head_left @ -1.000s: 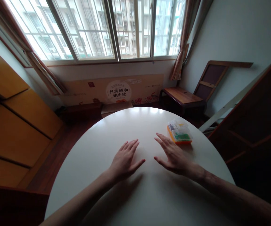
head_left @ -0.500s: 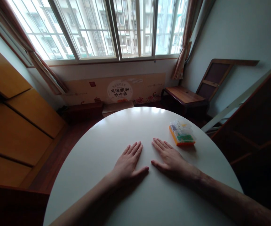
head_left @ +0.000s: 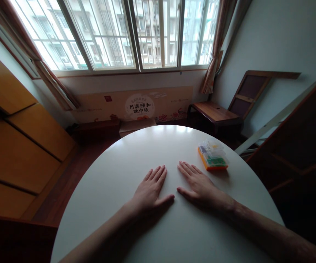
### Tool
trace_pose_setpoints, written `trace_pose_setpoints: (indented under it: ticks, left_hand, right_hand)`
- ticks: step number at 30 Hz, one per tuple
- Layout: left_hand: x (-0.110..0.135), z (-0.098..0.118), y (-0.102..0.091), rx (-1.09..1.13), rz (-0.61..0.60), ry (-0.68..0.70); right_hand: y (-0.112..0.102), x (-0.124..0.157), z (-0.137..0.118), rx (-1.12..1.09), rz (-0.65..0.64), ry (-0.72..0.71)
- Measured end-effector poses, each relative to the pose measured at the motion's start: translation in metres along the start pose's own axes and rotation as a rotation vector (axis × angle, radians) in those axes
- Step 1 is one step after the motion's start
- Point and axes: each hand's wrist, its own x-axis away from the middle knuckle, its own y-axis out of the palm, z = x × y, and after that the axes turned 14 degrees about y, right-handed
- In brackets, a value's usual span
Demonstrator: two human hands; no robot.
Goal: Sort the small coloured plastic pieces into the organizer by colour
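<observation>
Under the window [head_left: 136, 33] a long tan printed board [head_left: 171, 100] leans on the wall, and its round white emblem [head_left: 139, 107] carries dark Chinese characters reading 月满颐和 over 映中秋; the small arched line above them and the red marks elsewhere on the board are too small to read. The left hand [head_left: 149, 188] and the right hand [head_left: 198, 186] both lie palm down and spread flat on the round white table [head_left: 152, 146], fingers straight, thumbs pointing toward each other, grasping nothing. A small plastic box [head_left: 213, 157] with an orange base and a clear lid sits on the table just beyond the right hand, near its fingertips but apart from them, toward the table's right edge; green and pale pieces show through the lid, and any lettering on it cannot be made out. The tabletop is glossy and picks up window light at its far rim. Brownish curtains [head_left: 214, 40] hang at the window's sides, orange wooden cabinets [head_left: 18, 146] fill the left wall, and a low wooden bench [head_left: 214, 111] stands in the right corner on a dark reddish floor [head_left: 75, 164].
</observation>
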Motion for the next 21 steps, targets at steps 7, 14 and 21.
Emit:
trace_pose_setpoints:
  ticks: [7, 14, 21]
  left_hand:
    - [0.000, 0.002, -0.010, 0.038, 0.031, 0.003]
    - [0.001, 0.006, -0.026, 0.126, 0.207, -0.057]
    - [0.002, 0.005, -0.023, 0.115, 0.205, -0.047]
  right_hand:
    - [-0.029, 0.003, -0.006, -0.093, 0.216, -0.096]
    - [-0.107, -0.020, 0.057, 0.026, 0.767, 0.182]
    - [-0.092, -0.036, 0.105, 0.035, 0.634, 0.291]
